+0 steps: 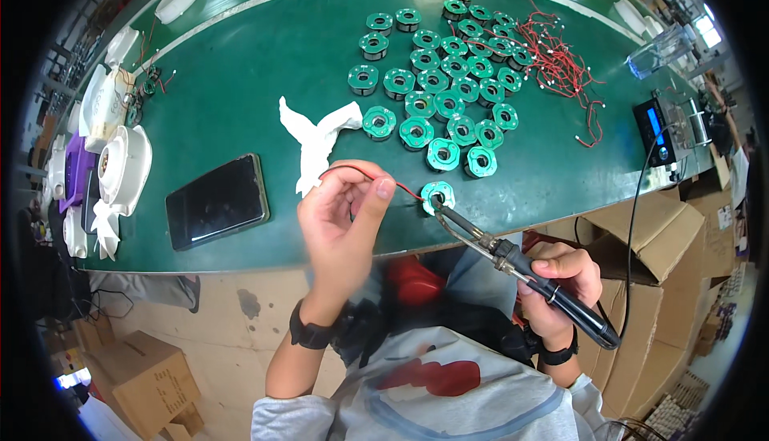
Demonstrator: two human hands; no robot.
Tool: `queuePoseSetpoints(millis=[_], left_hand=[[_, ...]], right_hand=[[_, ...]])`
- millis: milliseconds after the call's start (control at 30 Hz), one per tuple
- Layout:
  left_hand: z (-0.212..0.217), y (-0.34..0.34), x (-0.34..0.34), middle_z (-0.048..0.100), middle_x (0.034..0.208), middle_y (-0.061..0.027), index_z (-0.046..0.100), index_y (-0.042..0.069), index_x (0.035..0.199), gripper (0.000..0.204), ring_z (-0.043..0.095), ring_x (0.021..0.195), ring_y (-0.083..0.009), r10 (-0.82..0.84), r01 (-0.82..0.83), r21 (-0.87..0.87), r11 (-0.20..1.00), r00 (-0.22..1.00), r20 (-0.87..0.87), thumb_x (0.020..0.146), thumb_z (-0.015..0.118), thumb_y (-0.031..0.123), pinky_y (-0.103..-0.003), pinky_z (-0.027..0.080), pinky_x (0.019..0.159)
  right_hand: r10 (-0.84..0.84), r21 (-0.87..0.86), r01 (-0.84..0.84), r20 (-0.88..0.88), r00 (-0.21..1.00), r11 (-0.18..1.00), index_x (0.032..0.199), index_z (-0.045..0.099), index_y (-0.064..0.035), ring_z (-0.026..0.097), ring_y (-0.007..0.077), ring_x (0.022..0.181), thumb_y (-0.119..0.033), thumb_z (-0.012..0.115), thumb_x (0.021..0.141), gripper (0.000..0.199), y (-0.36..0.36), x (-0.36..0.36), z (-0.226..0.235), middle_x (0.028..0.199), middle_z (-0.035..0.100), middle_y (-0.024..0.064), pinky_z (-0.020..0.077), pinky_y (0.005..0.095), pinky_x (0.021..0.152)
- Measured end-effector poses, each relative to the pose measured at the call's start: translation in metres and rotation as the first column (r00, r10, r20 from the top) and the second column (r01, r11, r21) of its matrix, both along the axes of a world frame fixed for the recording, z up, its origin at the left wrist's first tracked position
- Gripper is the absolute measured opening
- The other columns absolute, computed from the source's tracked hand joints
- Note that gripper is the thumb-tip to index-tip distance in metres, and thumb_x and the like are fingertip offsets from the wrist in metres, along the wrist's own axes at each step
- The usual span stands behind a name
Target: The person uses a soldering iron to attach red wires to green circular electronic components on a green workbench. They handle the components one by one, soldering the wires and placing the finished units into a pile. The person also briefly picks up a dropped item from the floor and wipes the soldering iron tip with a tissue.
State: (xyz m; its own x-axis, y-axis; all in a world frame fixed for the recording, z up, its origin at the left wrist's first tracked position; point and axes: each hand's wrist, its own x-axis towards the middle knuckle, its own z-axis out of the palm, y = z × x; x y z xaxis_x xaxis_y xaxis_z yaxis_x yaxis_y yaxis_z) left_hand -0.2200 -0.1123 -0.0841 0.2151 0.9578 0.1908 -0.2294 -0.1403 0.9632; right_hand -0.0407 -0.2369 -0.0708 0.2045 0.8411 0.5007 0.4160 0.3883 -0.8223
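A round green circuit board with a central hole (446, 190) lies near the table's front edge. My right hand (561, 281) is wrapped round the black handle of a soldering iron (513, 258), whose tip reaches this board. Between the thumb and fingers of my left hand (344, 213) is a thin red wire (404, 189), its end at the same board, beside the iron's tip. Whether the wire touches the pad is too small to tell. Just beyond my left hand lies a crumpled white tissue (314, 140). Several similar round boards (443, 154) stand in a cluster farther back.
A tangle of red wires (553, 56) lies at the back right. The black soldering station (658, 132) stands at the right edge, its cable hanging past open cardboard boxes (641, 233). A dark phone (218, 202) and white plastic housings (126, 165) occupy the left side.
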Motion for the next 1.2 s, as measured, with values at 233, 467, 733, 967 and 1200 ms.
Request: queuePoseSetpoints(millis=[233,467,733,967,1200], left_hand=[[-0.007,0.001,-0.001,0.051,0.076,-0.0044,0.05,-0.001,0.075,0.01,0.041,0.062,-0.0063,-0.003,0.003,0.073,0.997,1.0,-0.001,0.078,0.056,0.006,-0.018,0.032,0.053],[-0.006,0.001,-0.002,0.052,0.077,-0.0051,0.05,-0.001,0.074,0.009,0.043,0.064,-0.007,-0.007,0.007,0.046,0.999,1.0,0.007,0.077,0.056,0.005,-0.018,0.033,0.054],[-0.01,0.003,-0.002,0.052,0.076,-0.0053,0.05,-0.001,0.074,0.009,0.043,0.064,-0.0071,-0.016,0.014,0.083,0.996,1.0,0.017,0.077,0.057,0.004,-0.018,0.033,0.053],[-0.008,0.002,-0.001,0.055,0.078,-0.0048,0.052,-0.001,0.073,0.008,0.04,0.06,-0.0043,0.0,-0.003,0.043,0.999,0.998,0.061,0.075,0.058,0.002,-0.018,0.03,0.053],[-0.007,0.002,-0.001,0.054,0.077,-0.0045,0.053,-0.001,0.074,0.007,0.039,0.059,-0.0045,0.007,-0.009,0.039,0.999,0.999,0.049,0.075,0.058,0.003,-0.018,0.03,0.052]], right_hand=[[-0.003,0.0,0.003,-0.029,1.0,1.0,0.08,0.047,-0.0022,0.05,0.0101,0.049,0.0,0.066,0.064,0.025,-0.001,-0.005,-0.002,0.06,0.054,0.0068,0.0371,0.0195,0.044],[-0.019,-0.009,0.019,-0.058,0.998,1.0,0.08,0.047,-0.0016,0.052,0.0096,0.052,0.0,0.065,0.064,0.024,0.001,-0.009,-0.002,0.062,0.055,0.0074,0.0387,0.0187,0.047],[-0.037,-0.01,0.037,-0.049,0.998,0.999,0.079,0.048,-0.0015,0.052,0.0097,0.053,0.0,0.065,0.064,0.023,0.002,-0.011,-0.003,0.062,0.055,0.0072,0.0394,0.0187,0.048],[-0.043,-0.027,0.042,-0.039,0.998,0.999,0.078,0.047,-0.0022,0.05,0.0095,0.05,-0.001,0.066,0.064,0.023,0.003,-0.01,-0.001,0.06,0.054,0.007,0.0377,0.0188,0.046],[-0.028,-0.022,0.027,-0.011,1.0,0.999,0.077,0.047,-0.0025,0.05,0.0095,0.05,-0.001,0.066,0.064,0.023,0.003,-0.009,-0.002,0.06,0.053,0.0065,0.0369,0.0188,0.046]])
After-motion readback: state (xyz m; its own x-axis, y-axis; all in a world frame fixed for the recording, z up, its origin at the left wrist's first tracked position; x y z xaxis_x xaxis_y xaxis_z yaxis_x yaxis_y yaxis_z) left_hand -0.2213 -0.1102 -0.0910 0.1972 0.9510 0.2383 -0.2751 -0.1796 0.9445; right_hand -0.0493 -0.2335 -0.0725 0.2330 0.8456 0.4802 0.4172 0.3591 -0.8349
